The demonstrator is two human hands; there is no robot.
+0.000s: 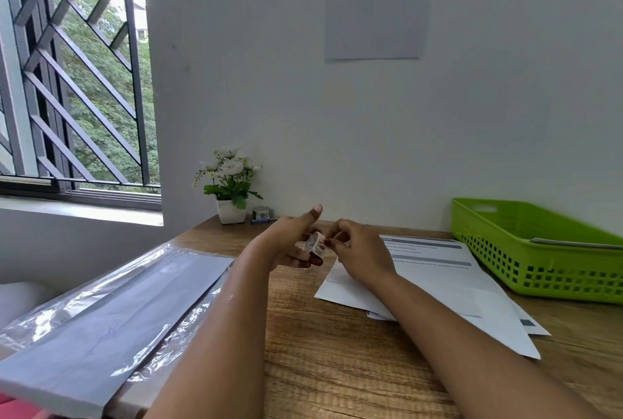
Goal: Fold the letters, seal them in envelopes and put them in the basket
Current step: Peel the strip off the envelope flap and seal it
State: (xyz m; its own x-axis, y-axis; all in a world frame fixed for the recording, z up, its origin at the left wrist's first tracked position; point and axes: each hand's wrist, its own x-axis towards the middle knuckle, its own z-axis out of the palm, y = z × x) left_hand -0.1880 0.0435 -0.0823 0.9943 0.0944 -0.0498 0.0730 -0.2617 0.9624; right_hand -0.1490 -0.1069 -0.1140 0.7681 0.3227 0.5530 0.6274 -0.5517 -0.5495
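**deskjockey:** So I'm sitting here with the left hand (pixel 290 243) cradling a little sticker roll (pixel 316 244), fingers curled under it and thumb sticking up, and the right hand (pixel 360 253) is pinching at the roll's loose end. Both are hovering above the desk (pixel 320 351). The envelope (pixel 340 287) is lying flat right under my right wrist, on top of the printed letters (pixel 438 260). Any tips for peeling one off clean?

**paperpusher:** Looks like you're going for the seal step, so I'm guessing the letter's already inside, though I can't tell if the flap is down. I'd be holding the roll steady and letting the right fingertips do the peeling, slow and low, so the sticker isn't curling back on itself. Try touching only its edge, since greasy glue isn't sticking well. Then you're pressing it half on the flap, half on the body.

**deskjockey:** And then the green basket (pixel 539 270)?

**paperpusher:** Yep, it's sitting well off to your right with something flat and pale already lying in it. Sealing first, dropping after.
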